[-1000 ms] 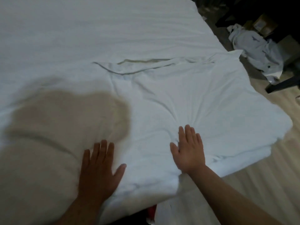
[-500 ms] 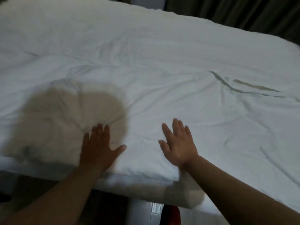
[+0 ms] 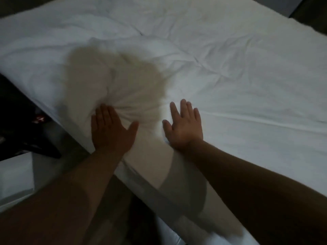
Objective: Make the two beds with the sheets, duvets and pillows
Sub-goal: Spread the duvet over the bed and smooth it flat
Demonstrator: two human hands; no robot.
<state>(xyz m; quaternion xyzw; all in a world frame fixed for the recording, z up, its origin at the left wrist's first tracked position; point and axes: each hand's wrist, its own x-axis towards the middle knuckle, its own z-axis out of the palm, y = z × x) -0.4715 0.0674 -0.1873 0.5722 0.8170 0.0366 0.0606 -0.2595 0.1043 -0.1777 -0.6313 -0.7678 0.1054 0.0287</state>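
Head view: neither hand grips anything. The left hand (image 3: pixel 111 131) lies flat on the white duvet (image 3: pixel 230 76) with the fingers (image 3: pixel 104 114) straight and together and the thumb out, pressing down just inside the near edge of the bed (image 3: pixel 152 174). The right hand (image 3: pixel 184 126) lies flat beside it with the fingers slightly spread, on a smoother stretch of the same duvet. The duvet covers the whole visible top of the bed and hangs over the near side. No pillow is in view.

The main risk sits under the left hand. Creases fan out from its fingers into a puffed fold, so a further push in that direction would likely pile fabric up rather than flatten it. A flat palm has only friction to work with. If the cover slips over the filling, the surface could look smooth while the filling stays lumped beneath.

Both hands work close to the edge, so a sideways stroke toward the dark gap (image 3: pixel 17 103) on the left could drag the overhang off that corner and leave the duvet skewed.

Long wrinkles (image 3: pixel 203 62) cross the middle, well apart from either hand, and smoothing only the near strip would leave them. The room is dim, and a shadow (image 3: pixel 115 76) falls over the bunched area, so shallow creases there could be missed.
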